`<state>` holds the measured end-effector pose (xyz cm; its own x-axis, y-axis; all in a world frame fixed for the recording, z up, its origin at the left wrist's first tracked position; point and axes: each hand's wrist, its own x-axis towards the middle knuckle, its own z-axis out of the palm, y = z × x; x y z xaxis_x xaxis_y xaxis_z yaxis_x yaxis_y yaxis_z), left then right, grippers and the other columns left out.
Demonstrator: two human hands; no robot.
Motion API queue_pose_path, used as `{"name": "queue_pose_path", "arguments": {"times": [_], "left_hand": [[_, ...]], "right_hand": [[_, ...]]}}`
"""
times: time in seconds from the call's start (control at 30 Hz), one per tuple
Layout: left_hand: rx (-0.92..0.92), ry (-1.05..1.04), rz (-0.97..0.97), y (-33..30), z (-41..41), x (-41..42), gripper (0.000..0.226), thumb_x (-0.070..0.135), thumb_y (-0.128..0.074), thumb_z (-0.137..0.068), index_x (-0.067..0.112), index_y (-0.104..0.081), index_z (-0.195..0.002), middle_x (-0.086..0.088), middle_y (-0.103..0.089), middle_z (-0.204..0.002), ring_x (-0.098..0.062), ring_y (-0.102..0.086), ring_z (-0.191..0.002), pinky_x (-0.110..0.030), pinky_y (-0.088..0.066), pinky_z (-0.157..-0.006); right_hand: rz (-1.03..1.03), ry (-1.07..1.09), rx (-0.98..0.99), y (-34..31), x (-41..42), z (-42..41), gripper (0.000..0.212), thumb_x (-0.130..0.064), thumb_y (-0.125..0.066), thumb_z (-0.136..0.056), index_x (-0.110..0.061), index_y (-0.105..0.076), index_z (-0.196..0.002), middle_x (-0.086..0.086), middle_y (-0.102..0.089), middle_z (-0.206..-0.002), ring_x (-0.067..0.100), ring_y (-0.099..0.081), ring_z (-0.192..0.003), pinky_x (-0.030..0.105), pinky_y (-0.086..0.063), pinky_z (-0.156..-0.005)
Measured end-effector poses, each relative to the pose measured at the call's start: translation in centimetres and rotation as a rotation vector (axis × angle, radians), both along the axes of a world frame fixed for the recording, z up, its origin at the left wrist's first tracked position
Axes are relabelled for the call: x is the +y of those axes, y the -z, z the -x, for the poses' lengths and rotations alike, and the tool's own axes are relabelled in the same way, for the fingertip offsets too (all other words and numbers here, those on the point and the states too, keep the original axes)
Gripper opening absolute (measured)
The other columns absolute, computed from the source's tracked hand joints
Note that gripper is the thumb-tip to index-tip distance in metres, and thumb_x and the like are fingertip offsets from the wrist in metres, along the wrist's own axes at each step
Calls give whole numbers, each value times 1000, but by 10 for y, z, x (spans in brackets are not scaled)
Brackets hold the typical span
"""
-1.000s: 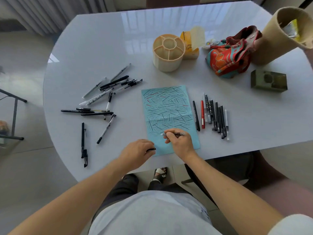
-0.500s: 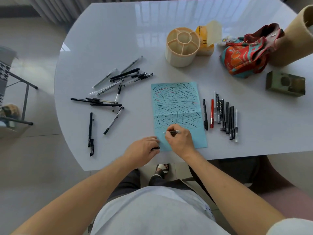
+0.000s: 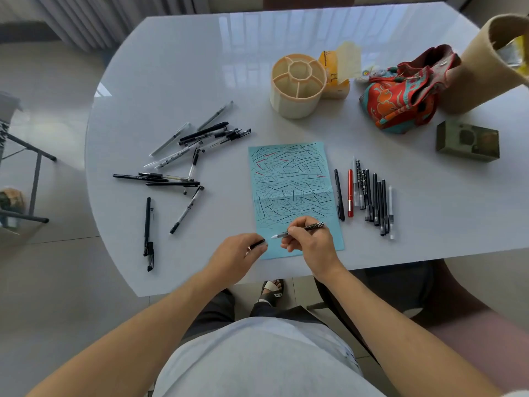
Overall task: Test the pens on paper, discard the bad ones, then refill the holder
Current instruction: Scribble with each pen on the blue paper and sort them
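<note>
The right hand (image 3: 312, 243) pinched a checkered pen (image 3: 300, 229) in curled fingers, tip aimed left over the near end of the blue paper (image 3: 292, 179), which was crowded with black strokes and a few red ones. The left hand (image 3: 237, 256) lay on the paper's near-left corner, its fingers curled round a black cap (image 3: 257, 243).

Right of the sheet, a tidy row of pens (image 3: 369, 196) lay side by side, one red pen (image 3: 350, 193) among the black and clear ones. Left of the sheet, a loose heap of pens (image 3: 189, 156) sprawled crosswise, with one black pen (image 3: 148, 230) lying apart near the surface's (image 3: 171, 67) left edge. The cream divided pen holder (image 3: 297, 84) stood behind the paper, compartments showing nothing inside. Just behind it sat a yellow box (image 3: 336, 73), its lettering too small to read. Farther right sat an orange and teal patterned cloth bag (image 3: 400, 93), a tan paper tube (image 3: 486, 61) leaning over the edge of view, and a small olive box (image 3: 468, 141).

The far half of the surface lay glossy with window reflections, and the near edge ran just under both wrists.
</note>
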<state>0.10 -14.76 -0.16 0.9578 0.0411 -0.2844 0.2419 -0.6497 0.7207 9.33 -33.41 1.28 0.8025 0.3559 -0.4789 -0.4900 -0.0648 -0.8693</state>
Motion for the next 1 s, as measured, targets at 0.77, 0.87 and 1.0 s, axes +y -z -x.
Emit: {"name": "queue_pose_path", "arguments": {"times": [0.77,0.87,1.0], "left_hand": [[23,79,-24,-25,-27,7,18,33,-58,-97,19,-68,-95,4,-67,-77,-16,-57,-67,-38,-49,-63],[8,74,-19,-28,-33,6,17,31,-58,-97,18,-68,-92,3,-67,-74,-16,-58,-66,-38,-49,-63],[-18,36,-41,-26,-34,3,16,26,-58,-95,19,-66,-82,6,-64,-67,-15,-57,-63,-41,-50,-63]], "right_hand": [[82,-4,-69,1,8,-4,16,-13,-64,-100,-2,-70,-90,17,-74,-76,23,-69,-63,41,-62,-70],[79,2,-69,3,11,-3,16,-17,-64,-100,-6,-70,-90,14,-75,-77,24,-70,-64,38,-62,-69],[80,11,-23,3,15,3,18,-20,-62,-101,-6,-70,-93,12,-75,-78,24,-70,-64,37,-62,-70]]}}
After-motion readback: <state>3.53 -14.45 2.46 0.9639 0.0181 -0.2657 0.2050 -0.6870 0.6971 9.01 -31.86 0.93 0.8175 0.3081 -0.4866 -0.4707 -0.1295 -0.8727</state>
